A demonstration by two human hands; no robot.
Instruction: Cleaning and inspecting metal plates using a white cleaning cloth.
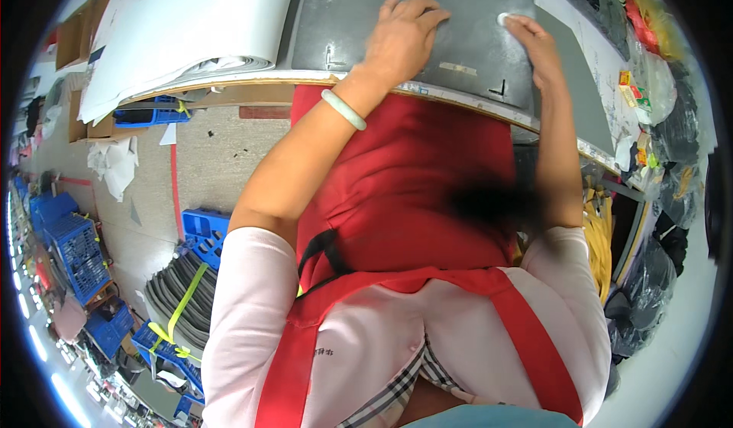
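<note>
A dark grey flat sheet (pixel 466 46) with smudges and black and white corner marks lies on the worktable in front of me. My left hand (pixel 401 37) rests on its upper middle, palm down, with the fingers spread and slightly bent. A pale green bangle (pixel 343 109) circles my left wrist. At the sheet's right edge, my right hand (pixel 537 46) pinches a small white round piece (pixel 502 19) between thumb and fingertips, against or just above the surface. Its exact kind is too small to tell. A pale strip (pixel 458 69) lies on the sheet between my hands.
Left of the sheet lies a thick folded stack of white sheeting (pixel 191 31). Another grey sheet (pixel 576 84) sits to the right, near small yellow-red boxes (pixel 632 90) and plastic bags (pixel 672 145). On the floor at left are blue crates (pixel 76 252) and a strapped grey bundle (pixel 179 290).
</note>
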